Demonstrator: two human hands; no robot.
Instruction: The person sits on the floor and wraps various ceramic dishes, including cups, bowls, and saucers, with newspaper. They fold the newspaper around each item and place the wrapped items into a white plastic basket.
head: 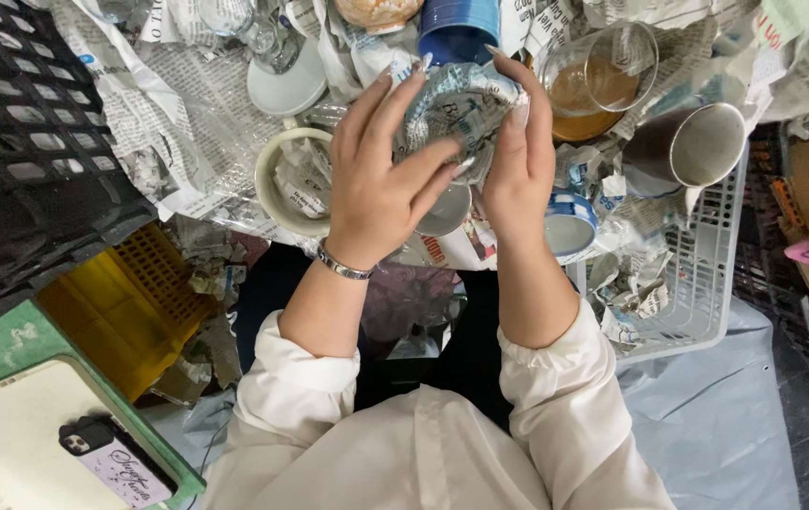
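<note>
Both my hands grip one newspaper-wrapped round object (456, 109) above a white plastic basket (697, 283). My left hand (381, 184) covers its left side with fingers spread over the paper. Along its right side, my right hand (518, 161) presses the wrapping. Below the bundle, a grey bowl (447, 212) peeks out. A white mug stuffed with paper (291, 184) sits just left of my left hand.
A blue cup (459, 28), a glass with brown liquid (598, 80), a dark metal mug (692, 146) and a blue-rimmed cup (570, 227) lie among crumpled newspaper. Black crate (17, 142) at left, yellow crate (121, 302) below it, phone (116, 463) on a board.
</note>
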